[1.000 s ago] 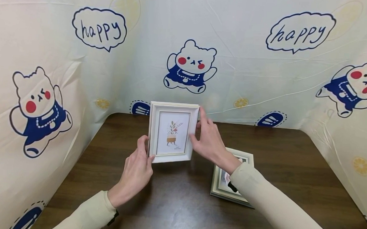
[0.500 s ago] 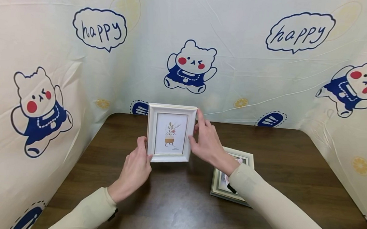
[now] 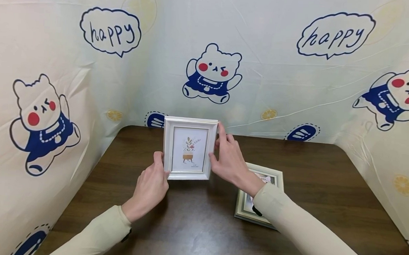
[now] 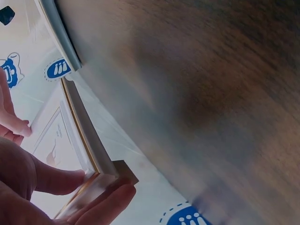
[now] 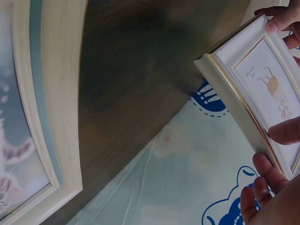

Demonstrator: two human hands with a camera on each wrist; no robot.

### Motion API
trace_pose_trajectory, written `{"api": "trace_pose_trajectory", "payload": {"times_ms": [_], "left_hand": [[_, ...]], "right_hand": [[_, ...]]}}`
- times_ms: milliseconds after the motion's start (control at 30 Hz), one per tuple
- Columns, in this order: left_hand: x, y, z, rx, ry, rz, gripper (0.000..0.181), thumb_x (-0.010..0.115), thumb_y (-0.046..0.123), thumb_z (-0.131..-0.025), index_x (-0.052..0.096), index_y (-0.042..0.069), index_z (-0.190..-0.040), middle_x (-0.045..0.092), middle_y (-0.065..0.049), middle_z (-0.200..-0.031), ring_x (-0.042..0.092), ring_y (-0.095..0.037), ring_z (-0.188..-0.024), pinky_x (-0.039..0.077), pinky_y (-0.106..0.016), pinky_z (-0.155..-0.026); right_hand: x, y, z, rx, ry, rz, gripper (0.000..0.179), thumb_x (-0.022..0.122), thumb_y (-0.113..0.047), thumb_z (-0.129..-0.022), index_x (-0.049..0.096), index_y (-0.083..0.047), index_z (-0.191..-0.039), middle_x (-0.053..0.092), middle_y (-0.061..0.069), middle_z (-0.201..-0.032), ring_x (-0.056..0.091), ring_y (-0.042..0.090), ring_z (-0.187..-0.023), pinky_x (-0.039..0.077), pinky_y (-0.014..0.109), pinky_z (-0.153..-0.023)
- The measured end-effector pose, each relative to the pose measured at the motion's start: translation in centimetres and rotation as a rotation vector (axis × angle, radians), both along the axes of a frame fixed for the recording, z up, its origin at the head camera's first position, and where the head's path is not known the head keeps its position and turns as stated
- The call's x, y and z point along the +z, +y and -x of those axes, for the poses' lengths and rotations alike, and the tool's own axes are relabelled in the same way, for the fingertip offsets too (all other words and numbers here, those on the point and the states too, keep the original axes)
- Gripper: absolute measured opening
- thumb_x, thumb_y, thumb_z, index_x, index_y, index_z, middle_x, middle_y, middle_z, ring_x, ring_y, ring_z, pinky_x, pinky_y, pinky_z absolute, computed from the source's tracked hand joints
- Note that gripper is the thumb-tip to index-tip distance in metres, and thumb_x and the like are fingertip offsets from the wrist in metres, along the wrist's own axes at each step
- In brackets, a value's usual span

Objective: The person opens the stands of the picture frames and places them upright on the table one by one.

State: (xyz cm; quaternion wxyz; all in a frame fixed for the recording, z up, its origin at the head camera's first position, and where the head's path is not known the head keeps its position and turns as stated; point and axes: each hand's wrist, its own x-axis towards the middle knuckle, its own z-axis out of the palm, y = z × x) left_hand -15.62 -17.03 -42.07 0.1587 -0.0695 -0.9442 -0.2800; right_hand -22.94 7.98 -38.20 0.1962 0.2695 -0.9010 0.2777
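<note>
Both hands hold a white picture frame (image 3: 192,175) upright above the table, its front turned toward me. Inside is a print of a potted plant on legs. The left hand (image 3: 150,190) grips the frame's lower left corner; in the left wrist view its thumb (image 4: 63,180) lies on the front and fingers reach behind. The right hand (image 3: 231,161) grips the right edge, thumb in front, index finger stretched up along the side. A second, cream picture frame (image 3: 265,170) lies face up on the table, partly hidden beneath the right forearm.
The dark wooden table (image 3: 200,234) is enclosed at the back and sides by a pale cloth (image 3: 271,81) printed with bears. In the right wrist view, the cream frame's border (image 5: 61,93) and part of an animal picture appear close by.
The white picture frame has shifted slightly left and down, turning a little from its earlier tilt. Both hands keep their hold and move with it. The cream frame stays put.
</note>
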Motion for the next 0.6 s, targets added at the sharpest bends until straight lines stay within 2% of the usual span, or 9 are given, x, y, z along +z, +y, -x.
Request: {"api": "trace_pose_trajectory", "payload": {"times_ms": [167,367,600], "left_hand": [[-0.1,0.0,0.3,0.017,-0.007,0.033,0.052,0.072,-0.001,-0.094,0.038,-0.001,-0.133,0.071,-0.026,-0.103,0.067,-0.035,-0.064,0.048,-0.042,-0.048],[-0.2,-0.1,0.5,0.024,-0.050,0.055,0.053,0.073,-0.002,-0.092,0.037,0.000,-0.131,0.070,-0.026,-0.106,0.066,-0.036,-0.064,0.048,-0.042,-0.047],[-0.7,-0.4,1.0,-0.012,-0.034,0.034,0.054,0.074,-0.008,-0.089,0.036,-0.003,-0.127,0.062,-0.027,-0.104,0.068,-0.041,-0.075,0.057,-0.048,-0.059]], "right_hand": [[-0.3,0.0,0.0,-0.006,-0.005,-0.017,0.101,0.078,-0.012,-0.088,0.014,0.003,-0.164,0.066,0.007,-0.099,0.048,0.027,-0.098,0.042,0.044,-0.087],[-0.9,-0.2,0.0,-0.007,-0.036,-0.035,0.101,0.078,-0.013,-0.089,0.013,0.001,-0.165,0.066,0.005,-0.098,0.048,0.027,-0.101,0.042,0.044,-0.089],[-1.4,-0.4,0.1,-0.003,-0.038,-0.052,0.102,0.079,-0.013,-0.089,0.012,0.002,-0.165,0.066,0.004,-0.098,0.048,0.027,-0.102,0.041,0.043,-0.090]]}}
